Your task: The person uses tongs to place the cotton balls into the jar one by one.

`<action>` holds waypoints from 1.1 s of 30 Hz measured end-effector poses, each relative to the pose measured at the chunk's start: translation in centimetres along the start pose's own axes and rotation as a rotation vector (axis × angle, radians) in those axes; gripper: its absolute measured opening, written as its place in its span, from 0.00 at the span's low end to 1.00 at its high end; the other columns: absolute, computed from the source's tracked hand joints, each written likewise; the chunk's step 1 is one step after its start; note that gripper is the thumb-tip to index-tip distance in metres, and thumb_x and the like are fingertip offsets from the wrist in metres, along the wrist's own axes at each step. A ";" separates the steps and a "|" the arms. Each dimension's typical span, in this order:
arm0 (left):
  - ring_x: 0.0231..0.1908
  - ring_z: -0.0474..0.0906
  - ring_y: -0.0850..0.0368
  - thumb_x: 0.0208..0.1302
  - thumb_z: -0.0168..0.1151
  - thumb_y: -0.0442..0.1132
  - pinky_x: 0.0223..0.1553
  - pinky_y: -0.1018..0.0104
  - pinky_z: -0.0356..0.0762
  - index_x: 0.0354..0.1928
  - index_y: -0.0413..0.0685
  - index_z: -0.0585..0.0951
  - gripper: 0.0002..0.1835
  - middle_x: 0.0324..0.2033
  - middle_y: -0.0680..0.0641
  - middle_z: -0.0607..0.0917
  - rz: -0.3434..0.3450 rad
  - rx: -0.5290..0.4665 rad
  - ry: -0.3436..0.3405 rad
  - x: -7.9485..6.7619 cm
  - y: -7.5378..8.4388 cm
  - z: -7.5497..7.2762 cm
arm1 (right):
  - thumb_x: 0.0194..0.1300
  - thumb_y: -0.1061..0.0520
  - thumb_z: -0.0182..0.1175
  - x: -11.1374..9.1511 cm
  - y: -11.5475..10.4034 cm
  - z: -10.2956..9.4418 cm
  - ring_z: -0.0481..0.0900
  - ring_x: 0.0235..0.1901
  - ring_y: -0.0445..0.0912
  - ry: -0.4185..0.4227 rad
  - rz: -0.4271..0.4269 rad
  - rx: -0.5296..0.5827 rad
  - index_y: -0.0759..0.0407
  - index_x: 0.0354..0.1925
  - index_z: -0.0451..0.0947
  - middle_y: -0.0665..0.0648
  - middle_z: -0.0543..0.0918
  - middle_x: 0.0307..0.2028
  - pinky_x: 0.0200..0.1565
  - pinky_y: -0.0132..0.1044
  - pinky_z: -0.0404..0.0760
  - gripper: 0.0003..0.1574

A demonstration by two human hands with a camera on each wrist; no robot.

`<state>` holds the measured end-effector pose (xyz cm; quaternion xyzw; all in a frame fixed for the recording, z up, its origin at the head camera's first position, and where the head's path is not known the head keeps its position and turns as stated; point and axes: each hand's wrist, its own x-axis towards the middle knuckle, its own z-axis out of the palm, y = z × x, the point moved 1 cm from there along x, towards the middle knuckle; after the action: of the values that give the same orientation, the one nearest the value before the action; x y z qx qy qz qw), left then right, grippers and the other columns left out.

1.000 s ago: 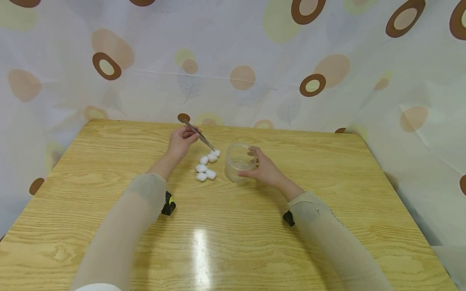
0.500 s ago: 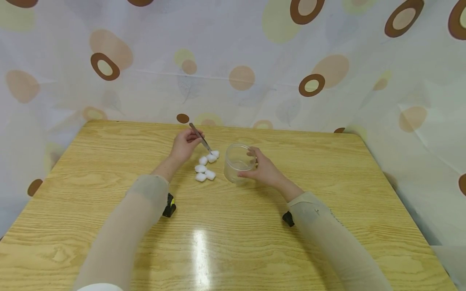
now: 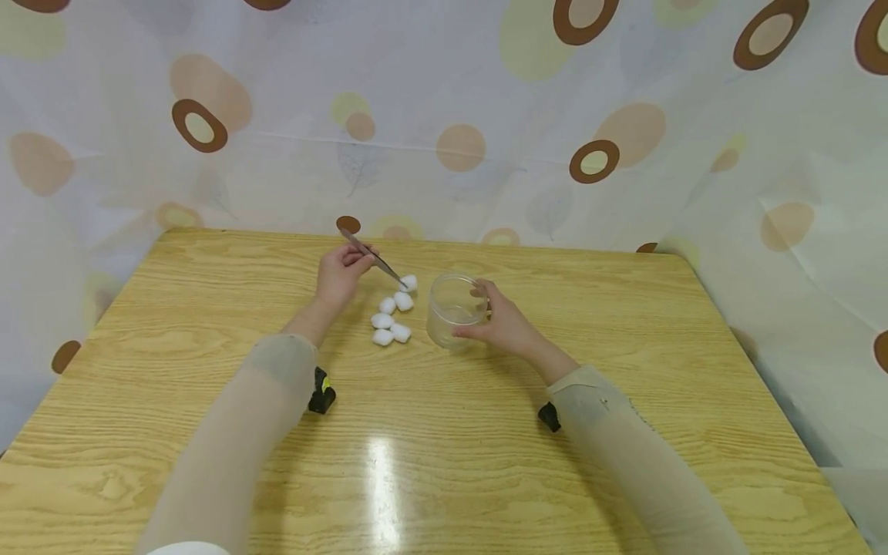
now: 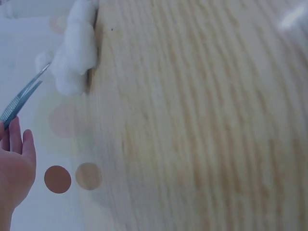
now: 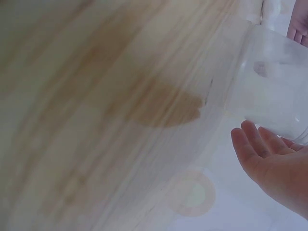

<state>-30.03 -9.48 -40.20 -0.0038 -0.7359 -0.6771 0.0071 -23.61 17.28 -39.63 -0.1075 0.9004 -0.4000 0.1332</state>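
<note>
My left hand (image 3: 338, 275) pinches a pair of metal tweezers (image 3: 371, 257), their tips at the farthest cotton ball (image 3: 409, 283). In the left wrist view the tweezers (image 4: 21, 98) point toward the white cotton balls (image 4: 79, 43), with their two tips apart. Whether they grip the ball is unclear. Several more cotton balls (image 3: 383, 321) lie in a curved group nearer me. To their right, my right hand (image 3: 509, 320) holds a clear round jar (image 3: 444, 330) by its side, fingers and thumb around it. No cotton shows inside the jar.
All of this is on a wood-grain table (image 3: 458, 470). A patterned curtain (image 3: 402, 100) hangs along its back and right side. Black wrist gear (image 3: 322, 391) sits under the left forearm, with a similar black piece (image 3: 549, 417) by the right one.
The tweezers dipped to the farthest cotton ball, then swung back up and left. That ball has shifted away from its neighbour toward the back. My right hand and the jar stay put.
</note>
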 end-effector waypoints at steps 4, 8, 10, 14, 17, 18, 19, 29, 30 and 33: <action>0.42 0.79 0.65 0.67 0.54 0.32 0.52 0.72 0.80 0.55 0.31 0.73 0.17 0.53 0.36 0.79 -0.028 -0.107 0.027 0.0 0.1 -0.5 | 0.54 0.46 0.69 0.0 0.0 0.0 0.64 0.62 0.59 -0.002 -0.001 0.005 0.56 0.72 0.45 0.61 0.60 0.69 0.62 0.53 0.70 0.59; 0.37 0.80 0.68 0.66 0.55 0.31 0.45 0.76 0.82 0.51 0.34 0.74 0.13 0.43 0.44 0.83 -0.057 -0.252 0.052 -0.1 0.5 -0.7 | 0.54 0.47 0.69 0.0 -0.1 -0.1 0.64 0.62 0.60 -0.003 -0.002 0.002 0.57 0.72 0.45 0.62 0.60 0.68 0.63 0.53 0.69 0.59; 0.36 0.81 0.67 0.66 0.55 0.30 0.43 0.77 0.83 0.50 0.35 0.74 0.12 0.38 0.49 0.83 -0.065 -0.308 0.057 -0.2 0.8 -0.8 | 0.54 0.47 0.69 0.0 -0.1 -0.1 0.64 0.62 0.60 -0.003 -0.003 0.000 0.58 0.72 0.45 0.62 0.60 0.68 0.64 0.53 0.68 0.59; 0.35 0.81 0.66 0.65 0.55 0.29 0.41 0.77 0.83 0.50 0.34 0.74 0.13 0.33 0.55 0.82 -0.062 -0.347 0.054 -0.2 1.4 -0.9 | 0.54 0.47 0.69 0.1 -0.2 -0.1 0.63 0.63 0.61 -0.002 -0.003 0.003 0.58 0.71 0.45 0.63 0.60 0.68 0.66 0.52 0.67 0.59; 0.34 0.81 0.66 0.65 0.56 0.30 0.41 0.77 0.83 0.49 0.36 0.75 0.12 0.32 0.56 0.83 -0.056 -0.347 0.052 -0.2 1.8 -0.9 | 0.54 0.47 0.69 0.2 -0.2 -0.2 0.63 0.63 0.61 -0.002 -0.004 0.007 0.58 0.72 0.44 0.63 0.60 0.68 0.66 0.52 0.66 0.59; 0.34 0.81 0.66 0.65 0.55 0.30 0.41 0.76 0.83 0.48 0.38 0.75 0.10 0.32 0.56 0.83 -0.054 -0.346 0.053 -0.2 1.8 -0.9 | 0.54 0.47 0.69 0.2 -0.2 -0.1 0.64 0.63 0.61 -0.002 -0.005 0.008 0.58 0.72 0.44 0.63 0.60 0.68 0.66 0.52 0.66 0.59; 0.34 0.81 0.65 0.65 0.55 0.30 0.41 0.76 0.83 0.46 0.40 0.75 0.09 0.32 0.56 0.83 -0.052 -0.345 0.053 -0.1 1.9 -0.9 | 0.55 0.47 0.69 0.3 -0.2 -0.1 0.64 0.62 0.61 -0.003 -0.006 0.009 0.58 0.72 0.44 0.63 0.60 0.68 0.66 0.52 0.66 0.59; 0.34 0.81 0.65 0.65 0.53 0.28 0.42 0.76 0.83 0.40 0.43 0.75 0.05 0.32 0.55 0.82 -0.038 -0.400 0.025 -0.1 2.5 -1.2 | 0.55 0.47 0.68 0.4 -0.2 0.0 0.63 0.63 0.61 -0.008 0.001 0.018 0.59 0.72 0.43 0.65 0.60 0.68 0.66 0.52 0.66 0.59; 0.35 0.81 0.65 0.65 0.54 0.28 0.42 0.75 0.83 0.41 0.41 0.74 0.05 0.33 0.54 0.82 -0.034 -0.411 0.024 -0.2 2.7 -1.2 | 0.55 0.47 0.68 0.4 -0.2 0.0 0.63 0.63 0.61 -0.010 0.002 0.020 0.59 0.72 0.43 0.65 0.60 0.68 0.67 0.52 0.65 0.59; 0.37 0.81 0.64 0.65 0.54 0.28 0.43 0.75 0.83 0.43 0.36 0.74 0.06 0.33 0.52 0.82 -0.018 -0.438 0.019 -0.3 3.2 -1.2 | 0.55 0.47 0.68 0.4 -0.2 0.0 0.63 0.63 0.61 -0.012 0.003 0.025 0.59 0.72 0.43 0.65 0.60 0.68 0.67 0.52 0.65 0.59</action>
<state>-29.64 -10.37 -36.89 0.0078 -0.5712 -0.8208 0.0069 -23.95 17.02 -39.50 -0.1071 0.8947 -0.4103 0.1405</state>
